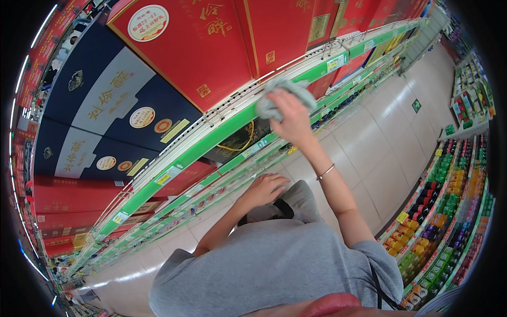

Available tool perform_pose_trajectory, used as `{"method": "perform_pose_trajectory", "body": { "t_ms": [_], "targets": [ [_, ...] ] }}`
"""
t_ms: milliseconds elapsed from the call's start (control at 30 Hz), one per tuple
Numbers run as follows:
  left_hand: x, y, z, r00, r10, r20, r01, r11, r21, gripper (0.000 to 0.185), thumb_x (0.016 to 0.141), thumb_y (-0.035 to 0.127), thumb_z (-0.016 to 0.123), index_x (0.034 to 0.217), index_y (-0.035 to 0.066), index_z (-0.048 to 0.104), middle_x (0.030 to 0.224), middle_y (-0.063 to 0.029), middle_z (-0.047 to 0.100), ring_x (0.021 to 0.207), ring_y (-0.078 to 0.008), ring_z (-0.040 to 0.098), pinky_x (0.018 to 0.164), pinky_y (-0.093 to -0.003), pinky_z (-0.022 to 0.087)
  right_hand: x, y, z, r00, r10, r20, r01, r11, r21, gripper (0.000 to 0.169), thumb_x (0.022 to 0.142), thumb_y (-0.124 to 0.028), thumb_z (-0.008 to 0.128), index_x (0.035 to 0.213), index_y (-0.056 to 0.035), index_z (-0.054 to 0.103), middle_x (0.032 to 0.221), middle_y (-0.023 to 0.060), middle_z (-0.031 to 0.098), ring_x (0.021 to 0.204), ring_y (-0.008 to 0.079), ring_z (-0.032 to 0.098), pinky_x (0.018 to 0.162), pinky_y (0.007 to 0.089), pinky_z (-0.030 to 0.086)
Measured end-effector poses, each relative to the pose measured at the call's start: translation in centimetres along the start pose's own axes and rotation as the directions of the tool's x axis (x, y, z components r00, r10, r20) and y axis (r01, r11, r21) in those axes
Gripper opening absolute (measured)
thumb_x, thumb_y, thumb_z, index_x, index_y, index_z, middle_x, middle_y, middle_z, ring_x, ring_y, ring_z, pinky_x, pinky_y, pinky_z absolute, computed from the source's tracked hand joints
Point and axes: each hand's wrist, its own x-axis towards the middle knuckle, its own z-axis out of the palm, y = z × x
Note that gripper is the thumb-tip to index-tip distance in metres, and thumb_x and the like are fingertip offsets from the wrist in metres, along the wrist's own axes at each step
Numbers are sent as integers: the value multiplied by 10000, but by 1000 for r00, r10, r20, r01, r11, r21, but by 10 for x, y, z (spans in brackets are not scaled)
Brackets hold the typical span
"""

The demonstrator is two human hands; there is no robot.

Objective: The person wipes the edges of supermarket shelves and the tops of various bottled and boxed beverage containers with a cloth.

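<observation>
A pale grey-green cloth (288, 96) is bunched under my right hand (288, 115), pressed against the front edge of a store shelf. That edge carries a green price-label strip (225, 128) and, behind it, a low wire rail (273, 73). A thin bracelet circles my right wrist. Low in front of my body, my left hand (264, 190) hangs with loosely bent fingers and holds nothing. Large red gift boxes (198, 51) stand on the shelf behind the cloth. Dark blue and silver gift boxes (115, 99) stand to their left.
Lower shelves with green strips (206, 186) run beneath, one holding a black box with a yellow cord handle (245, 136). Pale floor tiles (368, 130) line the aisle. Bottle shelves (439, 198) rise on the right. A grey metal panel (427, 37) stands at the shelf's far end.
</observation>
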Motion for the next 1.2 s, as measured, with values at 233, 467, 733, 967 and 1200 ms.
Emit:
{"method": "perform_pose_trajectory", "body": {
  "t_ms": [233, 467, 733, 967, 1200],
  "targets": [
    [13, 7, 1, 998, 26, 57, -28, 999, 31, 275, 901, 109, 590, 1164, 42, 635, 1087, -143, 650, 1005, -352, 623, 875, -428, 492, 12, 56, -29, 999, -43, -29, 42, 998, -55, 519, 658, -48, 663, 1173, -103, 625, 1154, 121, 665, 1053, 318, 632, 897, 407, 521],
    [38, 13, 19, 994, -106, 12, 106, 994, -24, 290, 894, 107, 595, 1175, 49, 637, 1133, -139, 652, 1045, -343, 617, 906, -413, 487, 22, 133, -55, 955, 179, -236, -199, 978, -65, 475, 701, -79, 677, 1171, -44, 611, 1155, 181, 652, 1034, 374, 626, 901, 416, 506],
    [99, 22, 46, 996, 26, -81, -26, 1000, 4, 286, 870, 113, 607, 1150, 89, 655, 1114, -122, 661, 1031, -321, 622, 905, -422, 490, 8, 29, -20, 958, -158, 240, 127, 982, 137, 591, 638, -118, 713, 1220, -108, 612, 1272, 149, 594, 1014, 326, 639, 881, 413, 541],
    [147, 46, 36, 996, 35, -80, -24, 991, 128, 276, 889, 107, 594, 1153, 46, 647, 1125, -126, 655, 1041, -328, 619, 921, -416, 486, 25, 164, -82, 998, -54, 17, 55, 998, -14, 517, 667, -106, 678, 1181, -87, 629, 1236, 173, 634, 1045, 355, 634, 894, 414, 532],
    [141, 51, 46, 992, -94, -85, 99, 993, 61, 275, 902, 129, 591, 1161, 61, 653, 1152, -118, 655, 1060, -325, 617, 928, -415, 484, 33, 220, -107, 987, 56, -150, -65, 997, -49, 508, 691, -87, 640, 1194, -26, 606, 1236, 240, 609, 1048, 412, 605, 904, 437, 502]
  ]
}}
